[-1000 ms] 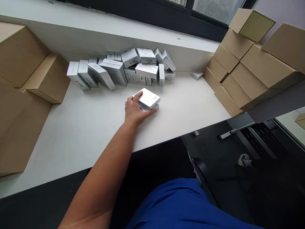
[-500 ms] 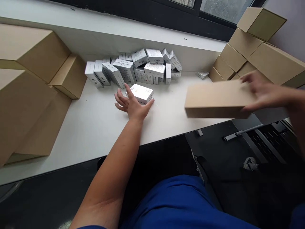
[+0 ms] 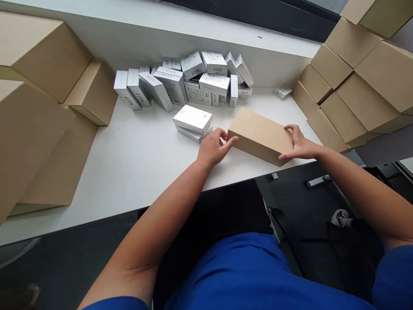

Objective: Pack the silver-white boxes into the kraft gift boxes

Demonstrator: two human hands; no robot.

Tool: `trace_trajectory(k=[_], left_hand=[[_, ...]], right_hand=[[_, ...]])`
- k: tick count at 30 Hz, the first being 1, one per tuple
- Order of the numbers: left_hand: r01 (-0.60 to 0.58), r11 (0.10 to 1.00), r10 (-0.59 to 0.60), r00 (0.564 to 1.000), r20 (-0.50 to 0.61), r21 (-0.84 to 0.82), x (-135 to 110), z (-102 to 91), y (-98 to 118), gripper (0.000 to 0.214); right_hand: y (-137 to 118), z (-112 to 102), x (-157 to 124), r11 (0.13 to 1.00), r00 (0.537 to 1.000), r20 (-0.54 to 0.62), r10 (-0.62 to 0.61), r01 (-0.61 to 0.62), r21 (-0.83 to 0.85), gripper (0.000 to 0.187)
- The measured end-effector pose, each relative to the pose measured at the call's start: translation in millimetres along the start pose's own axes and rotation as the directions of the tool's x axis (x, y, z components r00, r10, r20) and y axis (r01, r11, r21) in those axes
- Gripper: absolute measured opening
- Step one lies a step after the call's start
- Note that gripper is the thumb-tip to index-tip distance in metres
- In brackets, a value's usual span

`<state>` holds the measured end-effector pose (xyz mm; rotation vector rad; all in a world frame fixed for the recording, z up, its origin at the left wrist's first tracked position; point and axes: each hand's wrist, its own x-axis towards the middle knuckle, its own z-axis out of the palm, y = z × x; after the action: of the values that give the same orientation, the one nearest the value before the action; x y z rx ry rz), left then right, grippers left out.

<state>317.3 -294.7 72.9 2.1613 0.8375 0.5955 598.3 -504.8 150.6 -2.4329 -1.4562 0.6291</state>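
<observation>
A plain brown cardboard box lies between my hands over the right half of the white table. My right hand grips its right end, thumb on the near side and fingers at the far corner. At the box's left end is my left hand, its thumb and fingers closed on that end. Just left of the box, two small white printed boxes are stacked, slightly askew. Behind them several more small white boxes are heaped along the back wall, some upright and some lying flat.
Large brown cartons stand at the left. On the right, brown boxes are piled high. One small white box lies alone near that pile. The white table ends at a dark front edge. A shoe shows on the floor.
My right hand has brought the brown box left and turned it at an angle. My left hand has left the small white boxes and moved right to the brown box's left end.
</observation>
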Motion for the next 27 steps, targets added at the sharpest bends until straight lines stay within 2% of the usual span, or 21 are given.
trace_trajectory(k=[5,7,10,12,14,17,19,22,24,27], left_hand=[[0.031,0.999,-0.032,0.997,-0.071,-0.012,1.2,3.9,0.1,0.055],[0.045,0.996,-0.053,0.994,-0.094,-0.084,1.4,6.2,-0.8,0.057],[0.04,0.959,-0.073,0.992,-0.106,-0.281,1.7,7.4,-0.8,0.061],[-0.005,0.9,-0.032,0.997,-0.077,-0.435,0.8,4.7,1.0,0.06],[-0.08,0.802,0.053,0.997,-0.062,-0.591,-1.5,-1.5,3.7,0.057],[-0.193,0.601,0.183,0.978,-0.102,-0.776,-6.1,-16.1,7.0,0.058],[-0.212,0.495,0.234,0.967,-0.106,-0.843,-9.2,-28.2,8.4,0.066],[-0.154,0.429,0.293,0.956,-0.024,-0.89,-13.0,-46.0,14.0,0.082],[-0.117,0.431,0.321,0.947,0.03,-0.895,-13.7,-55.7,22.5,0.089],[-0.106,0.504,0.316,0.946,0.068,-0.857,-9.9,-66.4,40.6,0.095]], right_hand=[[0.9,11.5,-6.4,1.0,0.999,-0.025,-0.023,0.023,0.004,0.133],[2.0,16.7,-6.7,1.0,0.997,-0.067,-0.028,0.029,0.001,0.134],[4.6,23.5,-4.6,0.998,0.991,-0.121,-0.062,0.065,0.016,0.129],[7.3,27.9,-2.4,0.991,0.981,-0.173,-0.084,0.101,0.091,0.119],[11.6,33.8,-1.0,0.96,0.971,-0.221,-0.095,0.148,0.239,0.112],[23.5,48.5,-2.2,0.842,0.951,-0.293,-0.097,0.235,0.486,0.114],[34.8,62.1,-5.4,0.776,0.91,-0.404,-0.097,0.323,0.541,0.119],[50.6,82.4,-11.8,0.812,0.787,-0.591,-0.177,0.456,0.364,0.124],[55.9,90.2,-14.5,0.851,0.734,-0.63,-0.255,0.48,0.214,0.121],[53.2,84.9,-11.3,0.883,0.709,-0.659,-0.25,0.446,0.145,0.095]])
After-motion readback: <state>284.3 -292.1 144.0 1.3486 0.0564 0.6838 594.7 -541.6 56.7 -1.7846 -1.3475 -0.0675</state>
